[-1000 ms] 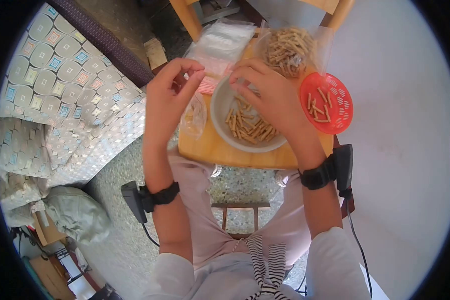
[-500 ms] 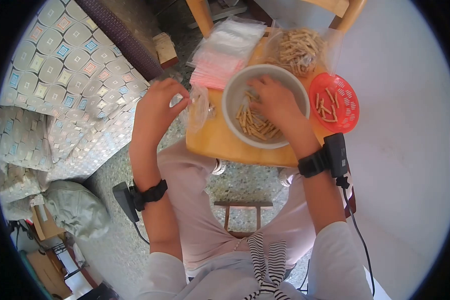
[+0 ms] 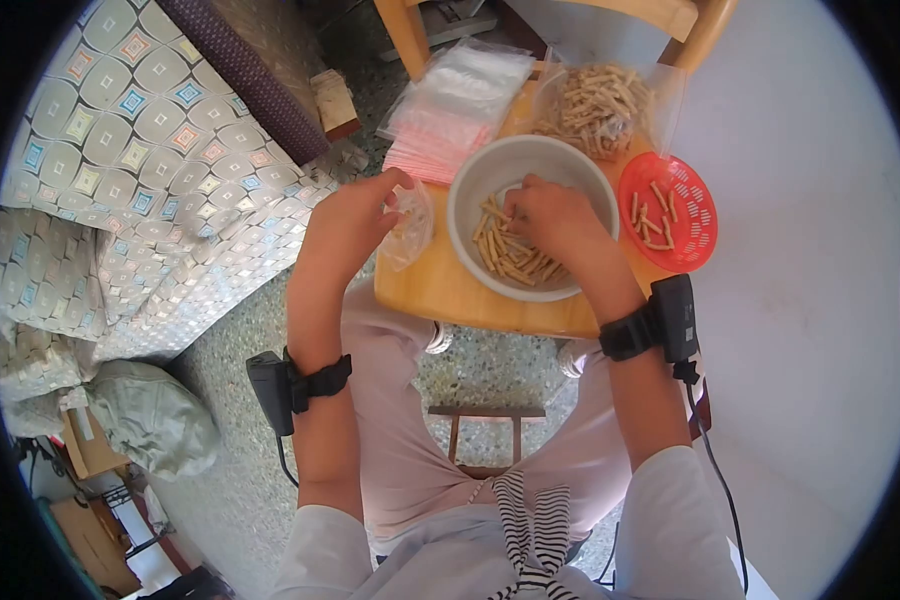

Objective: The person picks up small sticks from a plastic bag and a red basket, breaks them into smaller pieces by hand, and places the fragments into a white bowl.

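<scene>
My left hand (image 3: pixel 355 220) is closed in a pinch on the upper part of a small clear plastic bag (image 3: pixel 410 240), which hangs by the left edge of the chair seat. My right hand (image 3: pixel 553 217) reaches into a pale grey bowl (image 3: pixel 460 245), its fingers curled down at the short tan stick-like pieces (image 3: pixel 510 258) lying there. Whether a piece is between those fingertips is hidden. The pieces are heaped in the lower left of the bowl.
Behind the bowl lie a stack of clear zip bags with pink edges (image 3: pixel 460 105) and a large clear bag of tan pieces (image 3: pixel 600 105). A red slotted basket (image 3: pixel 705 215) with several pieces stands right, on the wooden chair seat (image 3: pixel 470 305). A white wall (image 3: pixel 800 250) rises beyond.
My left hand has moved right, bringing the small bag over the seat's edge. My right hand has shifted slightly within the bowl, and its fingers have curled closer together.
</scene>
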The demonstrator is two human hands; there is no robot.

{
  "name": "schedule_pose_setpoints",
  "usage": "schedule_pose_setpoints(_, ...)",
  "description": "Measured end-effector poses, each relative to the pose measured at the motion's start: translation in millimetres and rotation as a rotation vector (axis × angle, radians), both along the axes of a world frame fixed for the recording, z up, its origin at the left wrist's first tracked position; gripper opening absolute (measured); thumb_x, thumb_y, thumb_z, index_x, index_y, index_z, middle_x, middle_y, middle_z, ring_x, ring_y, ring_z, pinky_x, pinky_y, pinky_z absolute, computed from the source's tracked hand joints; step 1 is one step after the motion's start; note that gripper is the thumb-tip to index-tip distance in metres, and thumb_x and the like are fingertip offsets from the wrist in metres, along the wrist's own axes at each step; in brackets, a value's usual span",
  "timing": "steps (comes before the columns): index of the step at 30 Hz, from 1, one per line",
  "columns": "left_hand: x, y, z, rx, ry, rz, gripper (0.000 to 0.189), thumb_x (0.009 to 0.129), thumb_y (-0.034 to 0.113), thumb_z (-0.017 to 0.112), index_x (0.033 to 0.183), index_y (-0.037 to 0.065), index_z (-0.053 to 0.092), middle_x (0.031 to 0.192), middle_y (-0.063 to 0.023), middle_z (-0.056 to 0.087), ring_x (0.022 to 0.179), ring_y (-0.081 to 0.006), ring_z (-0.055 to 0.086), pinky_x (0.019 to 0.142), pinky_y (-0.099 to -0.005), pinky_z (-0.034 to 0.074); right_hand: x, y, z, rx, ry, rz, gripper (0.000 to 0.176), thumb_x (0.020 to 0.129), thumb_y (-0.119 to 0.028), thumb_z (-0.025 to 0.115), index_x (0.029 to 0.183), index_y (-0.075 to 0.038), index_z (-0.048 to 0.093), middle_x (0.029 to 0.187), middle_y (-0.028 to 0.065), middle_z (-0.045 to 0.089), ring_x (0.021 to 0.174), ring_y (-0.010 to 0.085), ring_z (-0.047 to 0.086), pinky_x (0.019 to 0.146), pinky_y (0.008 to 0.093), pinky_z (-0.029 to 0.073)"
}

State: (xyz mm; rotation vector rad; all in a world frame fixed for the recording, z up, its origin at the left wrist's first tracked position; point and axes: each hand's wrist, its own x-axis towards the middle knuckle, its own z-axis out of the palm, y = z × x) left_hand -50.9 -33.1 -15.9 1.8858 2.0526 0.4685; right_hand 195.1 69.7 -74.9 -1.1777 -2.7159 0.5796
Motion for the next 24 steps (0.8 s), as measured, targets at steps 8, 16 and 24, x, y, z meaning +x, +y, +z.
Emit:
schedule_pose_setpoints(8,11.2,1.9,17.8,0.054,-0.09,0.103,0.036,0.088,0.017,0.068,0.124,0.016,0.06,0.085,-0.0057,0.063,0.069,-0.0229,0.06,0.065,-0.0373,0.048,3.2,3.4,11.4,-0.061,0.016,0.033,0.014,0.085,-0.022,0.072,0.092,-0.01,0.071,0.09,0.0117,0.071,0.085,0.0329,0.068,0.076,0.0445,0.052)
schedule_pose_setpoints(16,18.2,5.2,10.7,0.024,0.065,0.236,0.036,0.092,0.031,0.069,0.124,0.014,0.064,0.073,-0.0068,0.06,0.063,-0.0255,0.059,0.059,-0.0382,0.045,10.7,6.7,17.9,0.039,0.185,0.012,0.011,0.086,-0.019,0.069,0.085,-0.009,0.071,0.092,0.0138,0.07,0.083,0.0356,0.068,0.076,0.0464,0.054)
schedule_pose_setpoints(24,27.4,12.6,22.3,0.211,-0.169,0.18,0.032,0.087,0.026,0.075,0.115,0.01,0.07,0.079,-0.0064,0.064,0.066,-0.0206,0.059,0.061,-0.0326,0.046,2.7,7.6,29.2,0.209,0.466,0.126,0.015,0.093,-0.02,0.063,0.103,-0.01,0.064,0.092,0.0101,0.068,0.093,0.0322,0.066,0.087,0.0413,0.051)
